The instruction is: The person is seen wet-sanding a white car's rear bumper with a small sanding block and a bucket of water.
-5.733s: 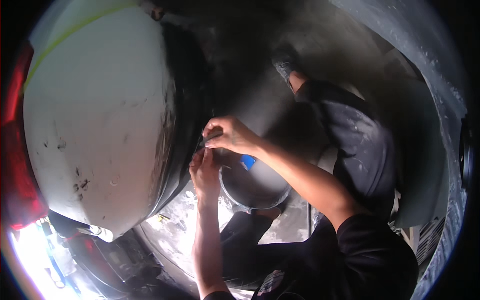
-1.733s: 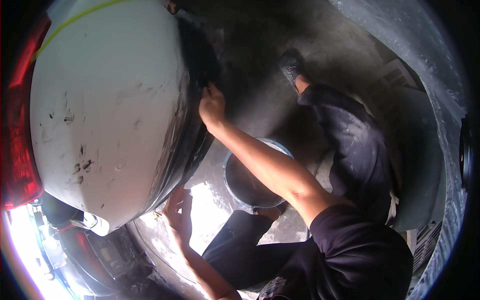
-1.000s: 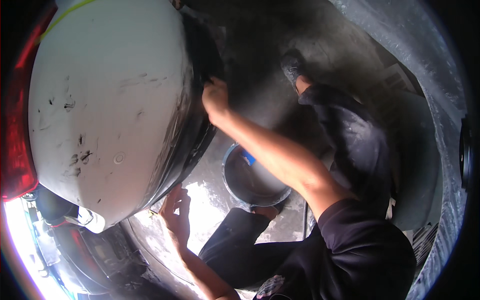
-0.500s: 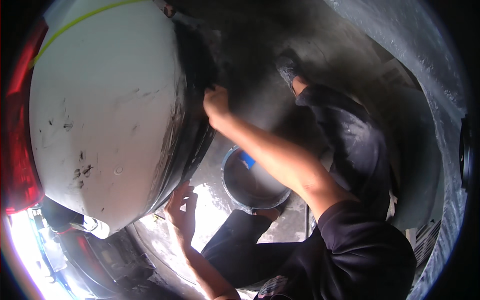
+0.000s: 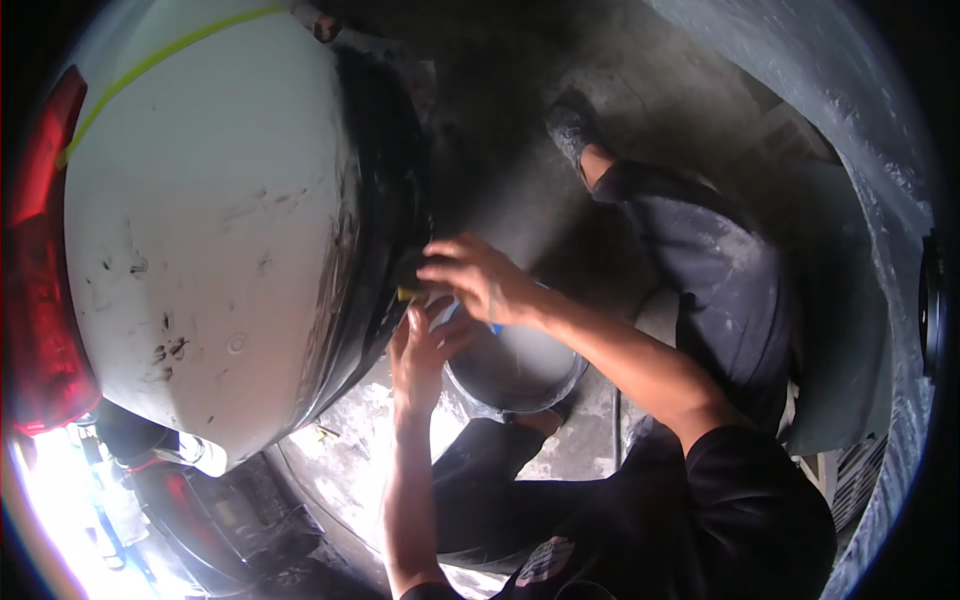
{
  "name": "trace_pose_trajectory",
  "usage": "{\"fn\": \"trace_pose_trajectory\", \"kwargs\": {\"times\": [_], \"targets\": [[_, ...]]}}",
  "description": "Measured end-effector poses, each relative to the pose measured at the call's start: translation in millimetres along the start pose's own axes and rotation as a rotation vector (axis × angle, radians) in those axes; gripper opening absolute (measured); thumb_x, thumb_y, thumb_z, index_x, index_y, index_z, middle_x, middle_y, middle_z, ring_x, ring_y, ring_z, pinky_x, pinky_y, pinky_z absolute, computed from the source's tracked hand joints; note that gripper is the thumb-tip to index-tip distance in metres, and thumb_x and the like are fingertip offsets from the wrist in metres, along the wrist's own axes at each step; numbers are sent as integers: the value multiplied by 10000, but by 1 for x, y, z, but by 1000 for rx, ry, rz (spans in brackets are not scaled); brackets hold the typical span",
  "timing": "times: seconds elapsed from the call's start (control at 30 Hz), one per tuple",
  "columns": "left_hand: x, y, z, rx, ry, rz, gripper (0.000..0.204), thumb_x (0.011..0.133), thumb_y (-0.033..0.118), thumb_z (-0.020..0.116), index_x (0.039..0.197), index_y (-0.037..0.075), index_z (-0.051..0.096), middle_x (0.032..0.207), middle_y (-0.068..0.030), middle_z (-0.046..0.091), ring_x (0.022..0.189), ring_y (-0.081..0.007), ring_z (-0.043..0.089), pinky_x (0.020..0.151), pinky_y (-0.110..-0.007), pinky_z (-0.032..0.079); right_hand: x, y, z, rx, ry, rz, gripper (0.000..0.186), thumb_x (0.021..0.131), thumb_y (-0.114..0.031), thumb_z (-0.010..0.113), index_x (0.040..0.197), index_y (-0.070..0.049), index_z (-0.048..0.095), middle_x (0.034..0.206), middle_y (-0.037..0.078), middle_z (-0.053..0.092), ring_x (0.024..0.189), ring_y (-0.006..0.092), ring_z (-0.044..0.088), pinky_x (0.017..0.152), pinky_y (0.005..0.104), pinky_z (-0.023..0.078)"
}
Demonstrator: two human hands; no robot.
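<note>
A white car bumper with dark scuffs and a black lower edge fills the left side. Beside that edge, my right hand has its fingers bent around a small yellow piece, which looks like a scrap of tape; its exact kind is too small to tell. Just below, my left hand is raised with its fingers apart, its tips close to the same piece. Behind both hands stands a round bucket of greyish liquid, a blue thing at its rim partly covered by my right hand.
Yellow-green tape crosses the bumper's top, near a red tail light. Cloudy plastic sheeting hangs at the right. My leg stretches past the bucket over the grey floor. A small yellow scrap lies below the bumper.
My right hand has come away from the black edge, moving down toward me. My left hand has risen from the bumper's lower corner, and the two hands are now close together.
</note>
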State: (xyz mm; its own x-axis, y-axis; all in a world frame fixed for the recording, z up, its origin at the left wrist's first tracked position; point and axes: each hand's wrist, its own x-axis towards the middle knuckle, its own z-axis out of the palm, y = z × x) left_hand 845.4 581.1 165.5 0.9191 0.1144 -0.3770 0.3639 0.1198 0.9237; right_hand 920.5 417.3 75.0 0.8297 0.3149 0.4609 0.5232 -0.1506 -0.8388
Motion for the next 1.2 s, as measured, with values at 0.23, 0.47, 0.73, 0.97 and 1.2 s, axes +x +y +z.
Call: {"fn": "trace_pose_trajectory", "kwargs": {"times": [0.23, 0.47, 0.73, 0.97, 1.2], "targets": [[45, -7, 12, 95, 222, 88, 269, 1115, 202, 631, 1282, -6, 663, 1172, -127, 727, 1005, -210, 754, 795, -360, 645, -3, 3, -24, 234, -127, 81, 717, 890, -285, 831, 1522, -21, 619, 1605, 244, 528, 1435, 408, 560, 1175, 471, 498], [76, -24, -4, 499, 12, 236, 482, 1134, 322, 592, 1447, -43, 611, 1178, -124, 754, 1032, -242, 736, 932, -364, 602, 16, 11, -40, 778, -313, 534, 854, 918, -249, 830, 1636, 4, 443, 1504, 233, 634, 1394, 374, 623, 1170, 424, 512], [69, -38, 15, 40, -172, 62, 884, 1107, 646, 518, 1683, -3, 351, 1527, -182, 587, 1136, -266, 716, 987, -405, 618, 36, 64, -8, 377, -58, 610, 359, 987, -82, 780, 1334, -39, 702, 1201, 120, 786, 1144, 169, 743, 987, 338, 577], [56, -126, -76, 1067, 242, 367, 396, 1103, 234, 646, 1416, -8, 669, 1246, -212, 751, 1084, -342, 756, 894, -435, 614, 105, 106, 12, 339, -34, 460, 385, 917, -158, 871, 1202, 52, 721, 1150, 185, 788, 1086, 293, 769, 942, 393, 596], [45, -165, -63, 1033, 353, 99, 624, 1163, 535, 374, 1248, 22, 719, 1033, -285, 754, 1003, -514, 719, 873, -563, 546, 152, 125, 13, 250, 95, 573, 319, 849, -128, 846, 1115, 36, 785, 1070, 276, 789, 1088, 419, 764, 958, 472, 580]]}}
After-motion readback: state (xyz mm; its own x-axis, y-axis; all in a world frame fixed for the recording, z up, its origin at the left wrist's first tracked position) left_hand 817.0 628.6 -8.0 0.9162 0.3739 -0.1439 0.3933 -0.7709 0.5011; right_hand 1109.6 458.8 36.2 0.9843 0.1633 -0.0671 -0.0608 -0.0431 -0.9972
